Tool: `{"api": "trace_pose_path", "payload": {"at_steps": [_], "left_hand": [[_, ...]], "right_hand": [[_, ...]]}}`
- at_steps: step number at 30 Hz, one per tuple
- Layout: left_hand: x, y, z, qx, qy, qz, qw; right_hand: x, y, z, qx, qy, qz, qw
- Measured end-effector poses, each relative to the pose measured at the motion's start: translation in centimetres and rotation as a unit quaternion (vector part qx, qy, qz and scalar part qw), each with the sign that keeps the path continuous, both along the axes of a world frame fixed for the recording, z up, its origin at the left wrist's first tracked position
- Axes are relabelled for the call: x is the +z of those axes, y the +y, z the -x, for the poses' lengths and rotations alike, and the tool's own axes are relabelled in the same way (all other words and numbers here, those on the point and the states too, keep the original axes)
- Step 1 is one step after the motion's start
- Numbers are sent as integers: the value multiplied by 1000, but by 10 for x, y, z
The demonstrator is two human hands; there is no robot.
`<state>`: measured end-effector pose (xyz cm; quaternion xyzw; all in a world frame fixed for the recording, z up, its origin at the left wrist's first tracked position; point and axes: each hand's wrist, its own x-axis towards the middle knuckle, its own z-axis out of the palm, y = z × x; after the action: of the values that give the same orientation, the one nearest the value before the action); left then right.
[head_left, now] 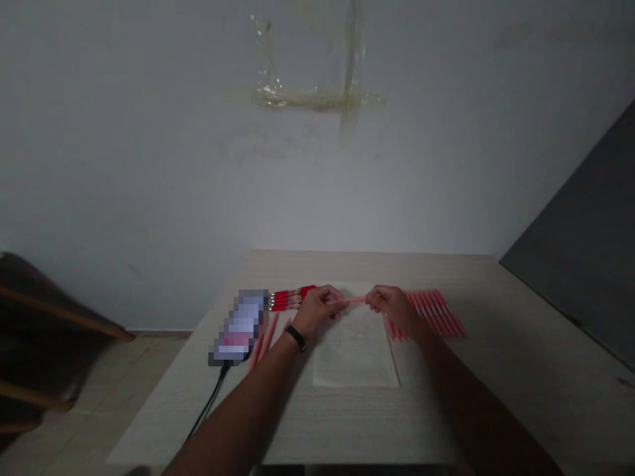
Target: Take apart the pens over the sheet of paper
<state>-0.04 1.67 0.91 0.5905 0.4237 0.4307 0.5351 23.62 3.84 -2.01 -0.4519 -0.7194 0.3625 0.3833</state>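
A slim pink pen (pixel 356 299) spans the gap between my two hands, held level above a pale sheet (pixel 354 370) with faint marks. My left hand (pixel 322 305), a dark band on its wrist, pinches one end between thumb and fingers. The other end is in the closed fingers of my right hand (pixel 389 305). Just right of that hand lies a neat row of pink pens (pixel 439 314), partly covered by it. Several red pen pieces (pixel 285 301) with silvery tips lie left of my left hand. Loose pink sticks (pixel 268 337) rest beside my left forearm.
A phone (pixel 238 327) with a blurred screen lies at the table's left side, its black cable (pixel 211 400) running over the front left. The wooden table (pixel 342 426) meets a white wall (pixel 317 198) behind. Dark furniture (pixel 44 330) stands on the floor at left.
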Motion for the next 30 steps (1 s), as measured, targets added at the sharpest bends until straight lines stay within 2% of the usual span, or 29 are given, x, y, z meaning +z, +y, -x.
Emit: {"api": "trace_pose_path", "payload": {"at_steps": [3, 7, 13, 19, 22, 27, 30], "left_hand": [[-6, 3, 0, -15, 54, -35, 998], [-10, 6, 2, -28, 77, -68, 994], [-7, 5, 11, -54, 67, -13, 996], [-5, 9, 13, -26, 85, -29, 996], [-7, 11, 14, -21, 96, -36, 994], [-8, 13, 17, 0, 134, -59, 989], [-8, 13, 17, -4, 145, -60, 988]], "right_hand": [[-2, 0, 1, -20, -6, 9, 1000], [-4, -5, 4, -37, -21, 1, 999], [3, -14, 8, -24, -18, -25, 999], [12, -16, 9, -31, 1, -23, 999], [10, -13, 7, -35, 0, -9, 999], [5, -8, 7, -23, 45, -38, 998], [3, -8, 8, -28, 41, -13, 999]]}}
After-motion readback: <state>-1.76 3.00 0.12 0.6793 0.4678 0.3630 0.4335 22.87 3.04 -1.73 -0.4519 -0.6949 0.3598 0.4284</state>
